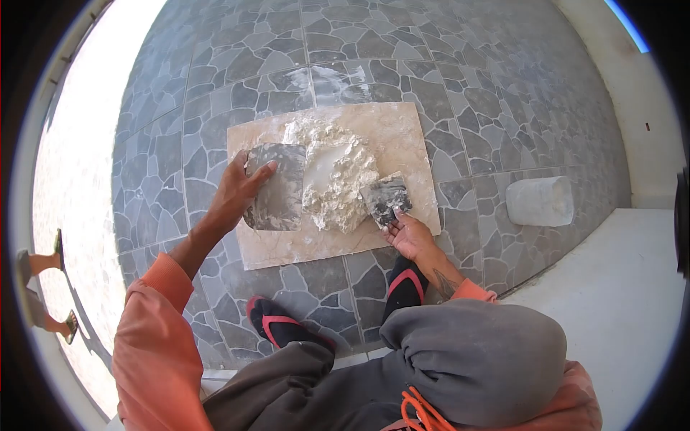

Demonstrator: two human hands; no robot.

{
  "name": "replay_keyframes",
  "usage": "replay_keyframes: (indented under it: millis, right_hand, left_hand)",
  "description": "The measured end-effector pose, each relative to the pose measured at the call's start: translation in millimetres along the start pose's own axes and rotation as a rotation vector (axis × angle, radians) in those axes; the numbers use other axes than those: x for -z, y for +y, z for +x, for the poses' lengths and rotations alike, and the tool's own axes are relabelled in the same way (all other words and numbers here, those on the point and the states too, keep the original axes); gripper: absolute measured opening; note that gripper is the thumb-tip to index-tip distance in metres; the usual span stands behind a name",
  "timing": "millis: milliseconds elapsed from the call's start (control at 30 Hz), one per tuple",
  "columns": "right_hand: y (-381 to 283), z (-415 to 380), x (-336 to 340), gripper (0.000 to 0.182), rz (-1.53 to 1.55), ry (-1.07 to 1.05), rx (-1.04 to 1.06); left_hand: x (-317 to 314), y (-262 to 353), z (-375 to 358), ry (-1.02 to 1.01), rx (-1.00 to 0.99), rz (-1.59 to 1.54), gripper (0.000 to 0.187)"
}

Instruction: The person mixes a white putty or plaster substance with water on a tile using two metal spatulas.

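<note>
A mound of white plaster-like paste [338, 208] lies on a beige board [273, 251], with a pool of milky liquid [327, 164] in its hollow. My left hand [248, 179] grips the outer edge of a grey, smeared flat plate [280, 190], thumb on top, at the mound's left side. At the mound's lower right, my right hand [408, 233] is closed on a small dark scraper blade [388, 200] coated with white residue. The blade's far edge meets the paste. Fingers under both tools are partly hidden.
A translucent plastic container [540, 201] sits on the stone-patterned tile floor [496, 93] to the right. White smears [334, 80] mark the tiles beyond the board. My sandalled feet [287, 323] are just below it. Another person's feet [54, 287] show at far left.
</note>
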State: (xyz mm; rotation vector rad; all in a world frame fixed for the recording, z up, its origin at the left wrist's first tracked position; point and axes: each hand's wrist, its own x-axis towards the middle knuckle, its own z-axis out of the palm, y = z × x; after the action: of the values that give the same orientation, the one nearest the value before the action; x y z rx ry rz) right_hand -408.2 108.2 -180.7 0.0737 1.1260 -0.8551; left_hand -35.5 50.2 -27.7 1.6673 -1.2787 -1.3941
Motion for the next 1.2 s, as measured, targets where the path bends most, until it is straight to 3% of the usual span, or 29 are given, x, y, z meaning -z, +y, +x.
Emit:
replay_keyframes:
  millis: [167, 233, 367, 467, 567, 600, 700, 1000, 1133, 1200]
  right_hand:
    - [-45.9, -50.1, -32.7, 0.018, -0.380, -0.105, 0.344]
    - [-56.0, -72.0, -56.0, 0.017, -0.583, -0.116, 0.544]
    - [-64.7, -106.8, -95.4, 0.019, -1.277, -0.080, 0.999]
    - [-58.3, -121.8, -118.7, 0.028, -1.539, -0.211, 1.670]
    - [-51.6, -127.1, -129.0, 0.039, -1.481, -0.610, 1.700]
    - [-49.0, -131.3, -128.7, 0.053, -1.537, -0.646, 1.643]
    - [-49.2, -134.3, -129.8, 0.063, -1.691, -0.684, 1.717]
    - [-58.6, -101.9, -114.0, 0.062, -1.766, -0.643, 1.809]
    - [-73.2, -82.1, -95.8, 0.055, -1.813, -0.416, 1.798]
    - [-79.3, -78.8, -90.0, 0.041, -1.693, -0.286, 1.569]
  left_hand:
    - [-15.7, -0.7, -6.2, -0.009, 0.007, -0.294, 0.047]
    - [-27.8, 1.3, -8.1, -0.021, 0.138, -0.409, 0.040]
    - [-56.1, 2.6, -14.8, -0.045, 0.334, -0.521, 0.025]
    - [-73.6, 3.6, -20.4, -0.070, 0.405, -0.644, 0.025]
    - [-87.2, 13.0, -25.2, 0.031, 0.426, -0.812, 0.025]
    - [-83.3, 13.7, -25.6, 0.000, 0.417, -0.779, 0.026]
    - [-84.9, 39.8, -34.6, 0.089, 0.365, -0.765, 0.026]
    - [-75.8, 31.2, -35.7, 0.078, 0.220, -0.635, 0.024]
    - [-67.3, 49.2, -38.1, 0.053, 0.141, -0.648, 0.027]
    - [-56.4, 62.2, -29.3, 0.068, 0.143, -0.632, 0.037]
